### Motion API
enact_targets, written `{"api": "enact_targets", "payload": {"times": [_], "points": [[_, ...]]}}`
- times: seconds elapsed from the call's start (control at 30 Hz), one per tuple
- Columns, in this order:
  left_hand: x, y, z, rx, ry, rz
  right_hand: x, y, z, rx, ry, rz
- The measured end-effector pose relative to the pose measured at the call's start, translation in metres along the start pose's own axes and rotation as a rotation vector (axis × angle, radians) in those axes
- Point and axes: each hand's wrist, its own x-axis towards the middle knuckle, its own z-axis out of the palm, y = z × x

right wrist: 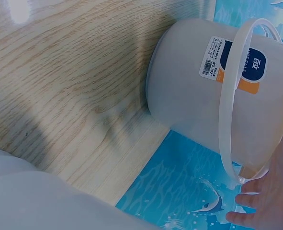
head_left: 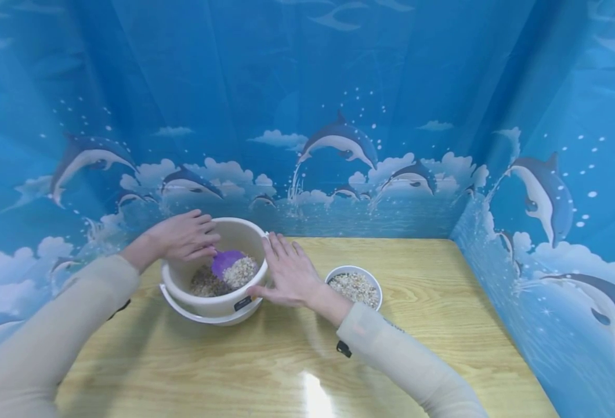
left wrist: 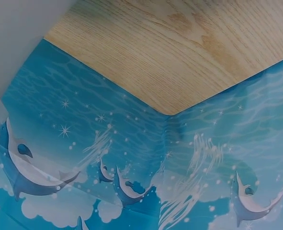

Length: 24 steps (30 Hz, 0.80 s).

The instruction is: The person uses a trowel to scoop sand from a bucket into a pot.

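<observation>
Left hand (head_left: 186,235) round purple scoop (head_left: 225,262); right hand (head_left: 289,273) flat against bucket (right wrist: 184,86); barcode label (right wrist: 211,58), "NO" legible

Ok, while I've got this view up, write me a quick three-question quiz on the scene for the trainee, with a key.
1. True or false: the white bowl is empty.

2. Where is the purple scoop?
A) In the white bowl
B) Beside the bucket
C) Inside the bucket

3. Which hand is at the side of the bucket nearer the white bowl?

Key:
1. False; it holds pale, grainy pieces.
2. C.
3. The right hand.
</observation>
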Motion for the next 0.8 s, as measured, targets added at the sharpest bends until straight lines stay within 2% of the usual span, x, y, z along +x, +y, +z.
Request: {"api": "enact_targets", "payload": {"times": [0.2, 0.43, 0.8], "points": [[-0.0037, 0.0004, 0.0002, -0.011, 0.036, -0.025, -0.0006, -0.0005, -0.0014, 0.003, -0.01, 0.007], [-0.0057, 0.0026, 0.0002, 0.001, 0.031, -0.056, -0.0002, -0.0008, -0.0009, -0.004, -0.01, 0.006], [-0.0076, 0.005, 0.0019, 0.013, 0.06, -0.075, 0.0002, 0.0002, -0.0017, -0.018, -0.009, 0.0]]}}
